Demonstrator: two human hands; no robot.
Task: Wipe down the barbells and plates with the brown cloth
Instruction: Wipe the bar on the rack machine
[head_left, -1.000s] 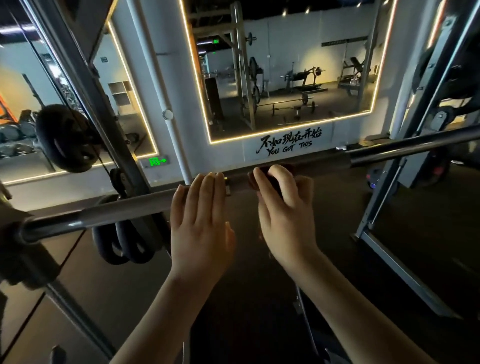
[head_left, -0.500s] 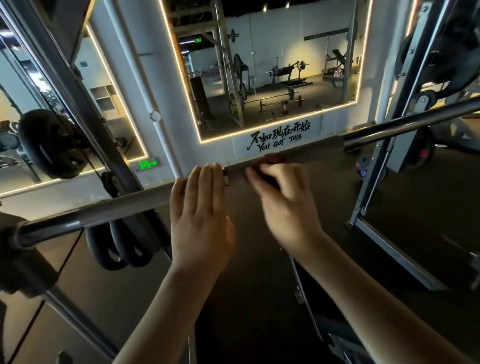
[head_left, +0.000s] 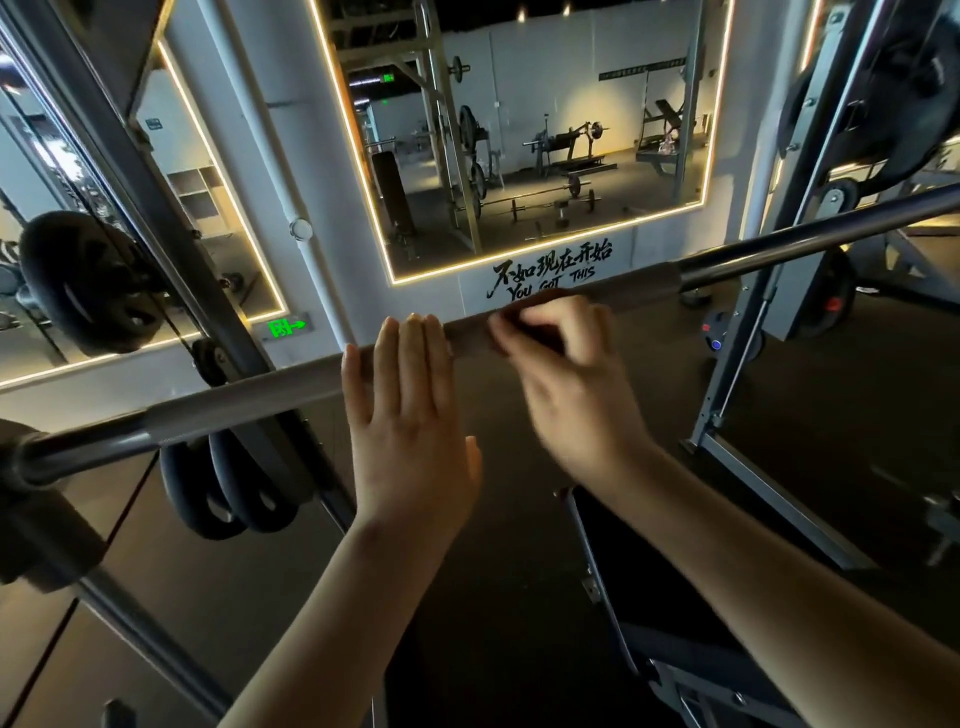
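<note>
1. Gym w/ dark floor. On the wall ahead, an LED-edged mirror (head_left: 545, 130) above a painted "You got this" slogan (head_left: 550, 275). Steel rack upright (head_left: 171, 223) at left.
2. The barbell (head_left: 249, 405) runs across the view, rising left to right, and both hands are on its middle section.
3. Left hand (head_left: 410, 431): flat, fingers straight and together, lying over the bar. Holds nothing. Same spot as 1 s ago, so it looks like a brace.
4. Right hand (head_left: 566, 395): fingers curled over the bar, gripping the brown cloth (head_left: 537, 330) against it. Only a dark sliver of cloth shows btwn fingers and bar.
5. Change: 1 s ago the right-hand fingers stood more upright over the bar. Now they're tipped leftward and motion-blurred, so it's prob. a rubbing stroke. Its spot next to the left hand has hardly shifted.
6. Meaning: the wipe is live on the centre section only. Judging by that, both outer ends of the bar are yet to do, as are the plates (head_left: 93, 280) on the rack at left.
</note>
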